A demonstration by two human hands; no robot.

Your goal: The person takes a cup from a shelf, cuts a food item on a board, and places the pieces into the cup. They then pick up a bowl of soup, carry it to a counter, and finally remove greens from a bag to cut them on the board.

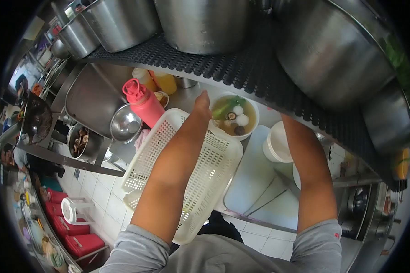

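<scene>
My left hand (pixel 203 103) is at the left rim of a white bowl (pixel 255 114), seen edge-on with most of its fingers hidden. In the bowl is clear soup with green leaves (pixel 225 107), pale round balls (pixel 242 119) and mushrooms (pixel 239 130). My right forearm (pixel 304 150) reaches under the black shelf, which hides the right hand. Beneath my left arm a cream perforated plastic basket (pixel 168 136) lies over the counter's edge. Left of the right forearm stands a white round tub (pixel 278 143), on a pale cutting board (pixel 246 182).
Large steel pots (pixel 205 27) line the black perforated shelf (pixel 191 63) above the counter. A pink bottle (pixel 146 104), a steel bowl (pixel 125 123) and yellow squeeze bottles (pixel 165 83) stand at the left. Chopsticks (pixel 264 200) and a knife (pixel 286 181) lie on the board.
</scene>
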